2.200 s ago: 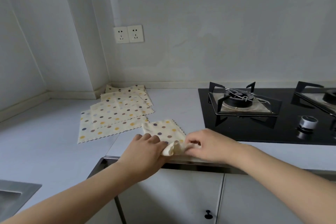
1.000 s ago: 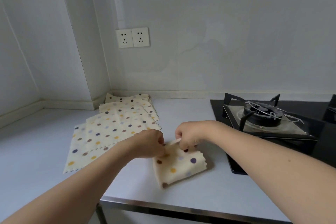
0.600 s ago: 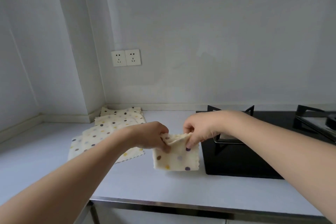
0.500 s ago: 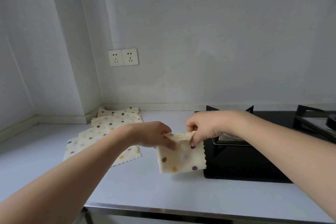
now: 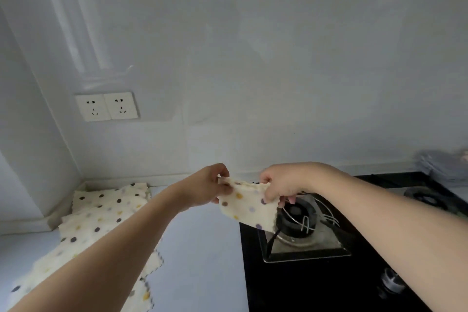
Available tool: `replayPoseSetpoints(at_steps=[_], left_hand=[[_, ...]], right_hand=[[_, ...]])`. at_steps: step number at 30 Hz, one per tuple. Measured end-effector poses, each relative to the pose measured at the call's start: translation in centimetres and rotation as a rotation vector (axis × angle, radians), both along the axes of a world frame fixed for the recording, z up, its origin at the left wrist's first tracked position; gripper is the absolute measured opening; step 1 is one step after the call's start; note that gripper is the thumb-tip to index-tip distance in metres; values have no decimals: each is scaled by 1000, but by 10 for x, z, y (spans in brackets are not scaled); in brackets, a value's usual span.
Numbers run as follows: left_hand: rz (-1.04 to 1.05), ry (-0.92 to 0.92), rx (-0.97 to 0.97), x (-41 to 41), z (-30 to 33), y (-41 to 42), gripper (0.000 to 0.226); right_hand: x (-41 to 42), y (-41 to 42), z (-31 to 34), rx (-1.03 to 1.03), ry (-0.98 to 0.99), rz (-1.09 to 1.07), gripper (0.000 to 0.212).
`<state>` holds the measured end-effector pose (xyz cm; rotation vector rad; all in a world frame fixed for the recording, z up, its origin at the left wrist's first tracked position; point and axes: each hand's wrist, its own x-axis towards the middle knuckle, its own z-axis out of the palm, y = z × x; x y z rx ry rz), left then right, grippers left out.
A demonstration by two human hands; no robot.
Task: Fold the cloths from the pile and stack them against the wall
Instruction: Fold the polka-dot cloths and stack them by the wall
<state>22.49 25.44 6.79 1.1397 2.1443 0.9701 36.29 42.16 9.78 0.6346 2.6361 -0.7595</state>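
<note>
A small folded cream cloth with coloured dots [image 5: 249,208] hangs in the air above the counter, near the back wall. My left hand [image 5: 206,189] pinches its top left corner and my right hand [image 5: 281,183] pinches its top right corner. The cloth's lower edge dangles over the left edge of the black hob. A pile of unfolded dotted cloths [image 5: 101,215] lies spread on the counter at the left, reaching into the wall corner; my left forearm covers part of it.
A black gas hob [image 5: 316,273] with a burner and pan support [image 5: 297,220] fills the right side; a knob [image 5: 391,284] sits near its front. A double wall socket [image 5: 107,106] is above the pile. Grey folded fabric [image 5: 443,167] lies far right. Bare counter [image 5: 202,248] lies between pile and hob.
Both hands lifted the folded cloth off the counter and carried it up and back toward the wall and hob. The camera tilted upward.
</note>
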Motion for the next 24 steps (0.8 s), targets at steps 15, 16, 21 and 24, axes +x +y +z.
replayPoseSetpoints(at_steps=[15, 16, 21, 24], left_hand=[[118, -299, 327, 169, 78, 221, 28], [139, -283, 348, 190, 79, 240, 30], [194, -188, 366, 291, 88, 333, 26], [189, -150, 344, 339, 89, 378, 24]], right_hand=[[183, 180, 100, -221, 216, -467, 22], [202, 194, 100, -237, 262, -510, 21], [284, 252, 85, -490, 543, -859, 9], [316, 286, 70, -316, 601, -972, 26]])
